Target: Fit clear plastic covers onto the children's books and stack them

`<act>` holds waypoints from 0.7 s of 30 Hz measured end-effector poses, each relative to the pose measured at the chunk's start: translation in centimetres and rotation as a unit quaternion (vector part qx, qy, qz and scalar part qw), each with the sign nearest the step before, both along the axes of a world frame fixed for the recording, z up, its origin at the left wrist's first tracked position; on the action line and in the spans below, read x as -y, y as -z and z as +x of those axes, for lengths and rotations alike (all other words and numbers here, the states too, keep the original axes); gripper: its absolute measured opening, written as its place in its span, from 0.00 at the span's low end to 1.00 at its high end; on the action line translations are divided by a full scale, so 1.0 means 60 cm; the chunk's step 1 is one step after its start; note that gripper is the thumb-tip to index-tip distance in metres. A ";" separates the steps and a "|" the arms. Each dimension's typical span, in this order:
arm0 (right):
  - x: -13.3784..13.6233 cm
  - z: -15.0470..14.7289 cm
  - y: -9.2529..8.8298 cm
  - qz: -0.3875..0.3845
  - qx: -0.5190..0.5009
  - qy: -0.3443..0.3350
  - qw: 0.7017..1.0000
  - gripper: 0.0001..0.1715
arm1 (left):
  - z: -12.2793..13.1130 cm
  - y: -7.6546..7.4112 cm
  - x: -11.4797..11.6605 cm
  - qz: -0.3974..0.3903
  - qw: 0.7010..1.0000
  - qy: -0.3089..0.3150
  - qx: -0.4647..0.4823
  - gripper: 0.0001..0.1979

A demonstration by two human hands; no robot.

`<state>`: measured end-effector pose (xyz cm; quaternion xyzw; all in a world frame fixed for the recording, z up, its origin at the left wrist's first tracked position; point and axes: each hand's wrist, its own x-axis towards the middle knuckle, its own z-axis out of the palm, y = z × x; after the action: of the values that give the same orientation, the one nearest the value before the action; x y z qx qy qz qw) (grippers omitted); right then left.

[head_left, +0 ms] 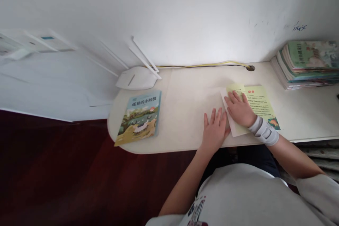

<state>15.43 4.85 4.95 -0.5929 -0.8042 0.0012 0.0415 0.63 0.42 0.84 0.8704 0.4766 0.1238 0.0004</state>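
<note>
An open book (261,104) with pale yellow pages lies on the white desk (185,113). My right hand (239,109), with a grey band (265,130) round its wrist, rests flat with fingers stretched out on the book's left page and covers part of it. Just left of the book, my left hand (215,129) lies palm down with spread fingers, its thumb side close to the page edge; whether it touches the page I cannot tell. Neither hand has anything gripped in it.
A book with a crab on its cover (140,120) lies at the desk's rounded left end. Behind it stands a white router (137,79) with raised antennas. Yellow and black cables (201,65) run along the wall to a hole (250,68). A stack of books (304,67) stands at right.
</note>
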 end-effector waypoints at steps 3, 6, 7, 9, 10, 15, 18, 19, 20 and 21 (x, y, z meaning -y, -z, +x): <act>-0.004 0.013 -0.006 -0.005 -0.079 0.018 0.997 0.29 | 0.015 -0.002 0.005 0.039 0.997 0.036 0.047 0.24; -0.001 0.058 -0.011 0.011 -0.171 0.038 0.985 0.29 | 0.038 -0.010 0.000 0.080 0.985 0.075 0.137 0.24; 0.004 0.078 -0.014 0.028 -0.197 0.050 0.979 0.28 | 0.048 -0.015 -0.004 0.086 0.977 0.088 0.172 0.24; 0.022 0.119 -0.023 0.079 -0.243 0.085 0.963 0.28 | 0.069 -0.027 -0.014 0.080 0.963 0.119 0.230 0.24; 0.034 0.136 -0.030 0.111 -0.260 0.105 0.953 0.28 | 0.081 -0.034 -0.020 0.070 0.956 0.140 0.247 0.24; 0.092 0.163 -0.065 0.201 -0.271 0.144 0.930 0.31 | 0.122 -0.053 -0.034 0.022 0.949 0.217 0.227 0.26; 0.082 0.149 -0.061 0.118 -0.277 0.066 0.951 0.34 | 0.121 -0.046 -0.029 0.017 0.949 0.213 0.232 0.29; 0.071 0.144 -0.055 0.081 -0.282 0.034 0.955 0.36 | 0.116 -0.042 -0.026 0.015 0.949 0.204 0.240 0.30; 0.057 0.138 -0.048 0.049 -0.283 0.006 0.958 0.38 | 0.109 -0.038 -0.023 0.009 0.950 0.186 0.249 0.32; 0.044 0.130 -0.041 0.021 -0.276 -0.019 0.961 0.40 | 0.100 -0.035 -0.019 -0.001 0.953 0.162 0.258 0.34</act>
<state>23.26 2.23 7.44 -0.5533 -0.7726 0.1482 0.2741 6.63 1.58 2.91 0.8741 0.3133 0.3422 0.1441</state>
